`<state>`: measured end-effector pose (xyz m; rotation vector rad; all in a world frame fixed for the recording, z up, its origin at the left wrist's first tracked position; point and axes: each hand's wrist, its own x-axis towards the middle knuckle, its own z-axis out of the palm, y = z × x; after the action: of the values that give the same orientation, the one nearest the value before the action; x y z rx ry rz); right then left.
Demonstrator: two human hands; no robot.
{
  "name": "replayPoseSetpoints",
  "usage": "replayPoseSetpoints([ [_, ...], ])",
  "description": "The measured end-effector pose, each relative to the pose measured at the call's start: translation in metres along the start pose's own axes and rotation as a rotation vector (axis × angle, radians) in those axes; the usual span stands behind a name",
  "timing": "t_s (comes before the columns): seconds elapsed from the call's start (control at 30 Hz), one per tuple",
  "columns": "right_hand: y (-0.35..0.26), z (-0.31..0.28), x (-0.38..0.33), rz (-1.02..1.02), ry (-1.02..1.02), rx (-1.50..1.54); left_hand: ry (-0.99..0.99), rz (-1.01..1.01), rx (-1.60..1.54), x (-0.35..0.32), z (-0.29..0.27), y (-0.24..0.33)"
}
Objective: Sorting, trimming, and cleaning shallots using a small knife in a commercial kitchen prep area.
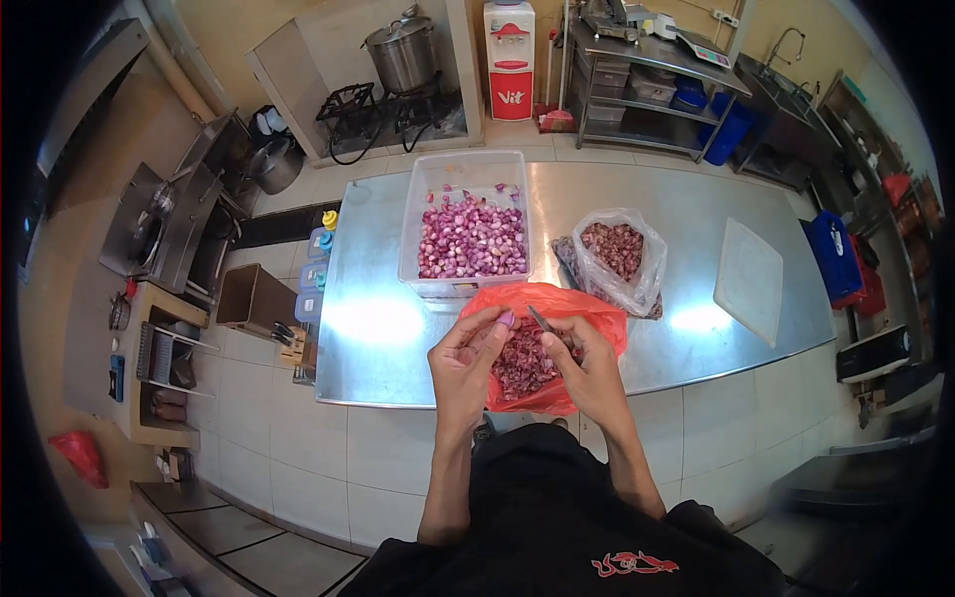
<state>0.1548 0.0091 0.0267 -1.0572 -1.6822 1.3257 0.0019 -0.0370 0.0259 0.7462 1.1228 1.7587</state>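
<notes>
- Here, my left hand pinches a single purple shallot between thumb and fingertips, holding it above the orange-red plastic bag.
- My right hand is closed around a small knife, its blade pointing up and to the left, just beside the shallot and apart from it; the handle is mostly hidden by my fingers.
- Below both hands, reddish-purple shallot skins lie heaped in the open bag, at the near edge of the stainless-steel table.
- Just beyond that bag, a clear plastic tub holds many peeled shallots, white and purple.
- To the right of the tub, a translucent plastic bag stands open, full of brownish-red shallots.
- Farther right, a white rectangular board or lid lies flat on the table.
</notes>
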Motion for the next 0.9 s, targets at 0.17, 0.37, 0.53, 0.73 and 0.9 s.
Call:
replayPoseSetpoints([
  [0.17, 0.003, 0.003, 0.0, -0.003, 0.005, 0.013, 0.045, 0.016, 0.08, 0.002, 0.003, 0.002],
  [0.37, -0.015, 0.002, -0.002, -0.029, -0.201, 0.105, 0.024, 0.045, 0.092, 0.002, 0.001, 0.003],
  [0.53, -0.019, 0.002, -0.002, -0.082, -0.237, 0.054, 0.02, 0.048, 0.106, 0.001, 0.0, 0.007],
  [0.73, -0.021, 0.004, -0.002, -0.058, -0.239, 0.066, -0.014, 0.094, 0.145, 0.0, -0.002, 0.005],
  [0.9, -0.021, 0.001, -0.004, 0.0, -0.272, 0.154, 0.009, 0.114, 0.149, -0.002, -0.002, 0.005],
])
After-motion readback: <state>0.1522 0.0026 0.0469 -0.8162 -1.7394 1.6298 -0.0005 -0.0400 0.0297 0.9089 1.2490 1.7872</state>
